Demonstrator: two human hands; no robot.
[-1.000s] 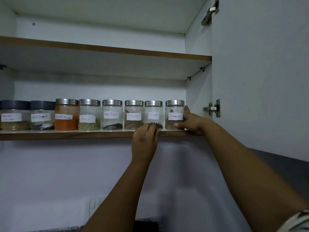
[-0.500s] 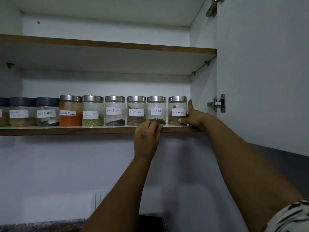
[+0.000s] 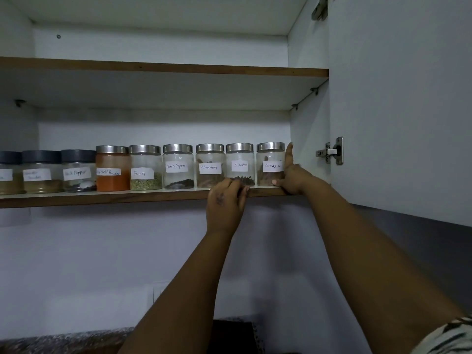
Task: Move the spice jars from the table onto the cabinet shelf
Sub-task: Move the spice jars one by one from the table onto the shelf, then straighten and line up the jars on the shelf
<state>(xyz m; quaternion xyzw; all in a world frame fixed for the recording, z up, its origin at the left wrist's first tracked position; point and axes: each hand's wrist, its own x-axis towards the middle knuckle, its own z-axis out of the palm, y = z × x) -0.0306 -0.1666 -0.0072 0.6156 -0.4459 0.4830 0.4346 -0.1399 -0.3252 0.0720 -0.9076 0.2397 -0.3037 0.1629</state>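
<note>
A row of labelled glass spice jars stands on the lower cabinet shelf [image 3: 102,199]. At its right end are a cinnamon jar [image 3: 210,164], the cloves jar [image 3: 240,162] and a second cinnamon jar [image 3: 270,162]. My left hand [image 3: 224,201] reaches up from below the shelf edge, its fingertips bunched against the base of the cloves jar. My right hand [image 3: 293,176] holds the rightmost cinnamon jar, thumb across its front base and index finger up its right side.
Further left stand black pepper [image 3: 178,166], fennel [image 3: 145,168], red chilli powder [image 3: 112,168] and three dark-lidded jars [image 3: 78,169]. The cabinet's side wall [image 3: 309,139] is just right of the last jar. The open door [image 3: 398,111] hangs at right. The upper shelf [image 3: 163,69] is bare.
Both hands stay at the same two jars. The view has shifted slightly, so the shelf sits a little further right in frame.
</note>
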